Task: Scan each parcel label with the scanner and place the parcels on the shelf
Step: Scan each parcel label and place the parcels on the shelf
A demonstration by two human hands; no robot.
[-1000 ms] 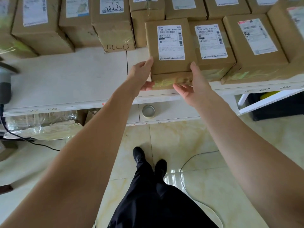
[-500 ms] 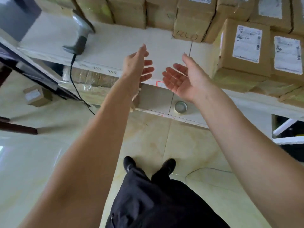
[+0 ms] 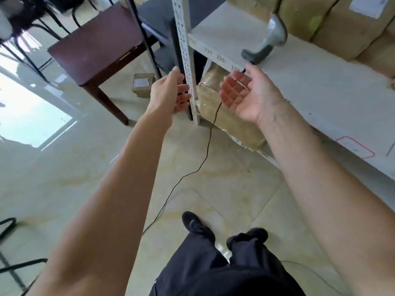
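Hands hang empty in front of the shelf's corner post: the left hand (image 3: 168, 92) and right hand (image 3: 248, 95) face each other, palms inward, fingers loosely spread, each grip apart and holding nothing. Just beyond the right hand, the grey scanner (image 3: 267, 39) lies on the white shelf (image 3: 310, 86), its black cable (image 3: 205, 154) trailing to the tiled floor. Brown parcels (image 3: 333, 22) stand along the shelf's back. One small parcel (image 3: 142, 84) sits on the floor beside a dark wooden counter (image 3: 96, 41).

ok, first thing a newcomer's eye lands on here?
Two empty, open hands mid-frame: the left hand and the right hand, palm up. Behind the right hand, the grey scanner sits on the white shelf, its black cable trailing to the floor.
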